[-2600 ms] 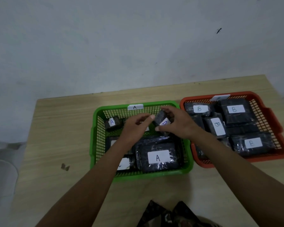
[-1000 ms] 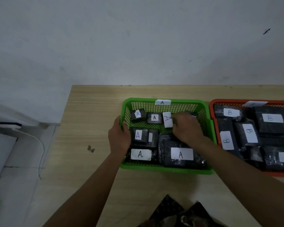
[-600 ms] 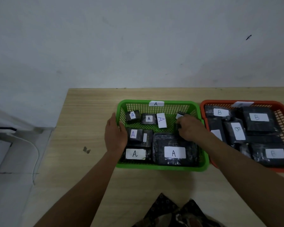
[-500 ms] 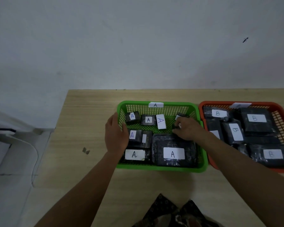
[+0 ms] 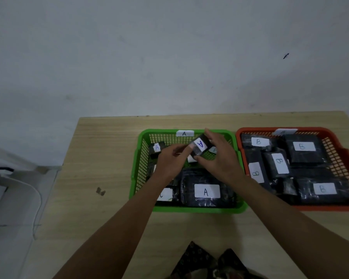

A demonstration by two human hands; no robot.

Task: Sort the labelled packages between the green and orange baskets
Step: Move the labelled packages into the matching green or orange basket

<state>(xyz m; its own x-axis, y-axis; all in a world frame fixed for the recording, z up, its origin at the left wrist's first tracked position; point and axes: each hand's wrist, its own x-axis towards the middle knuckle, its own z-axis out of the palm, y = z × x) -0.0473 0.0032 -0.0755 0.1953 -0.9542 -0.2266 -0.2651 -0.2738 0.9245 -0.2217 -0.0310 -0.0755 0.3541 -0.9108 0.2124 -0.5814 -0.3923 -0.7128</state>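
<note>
A green basket [image 5: 137,158] tagged A holds several black packages with white A labels. Beside it on the right stands an orange basket [image 5: 343,152] filled with black packages labelled B. Over the green basket, both hands grip one small black package [image 5: 199,147] with an A label, lifted and tilted. My left hand [image 5: 172,160] touches its left end with the fingertips. My right hand [image 5: 220,158] wraps around its right side. A large A package [image 5: 207,191] lies in the basket's near right corner.
Both baskets sit on a light wooden table [image 5: 101,158] against a white wall. A small dark mark [image 5: 100,191] shows on the table left of the green basket. Patterned dark cloth [image 5: 208,262] lies at the near edge. The table's left edge drops to a white floor.
My left hand left the green basket's left rim and came to the middle. My right hand picked up a small A package, and both hands now hold it above the basket.
</note>
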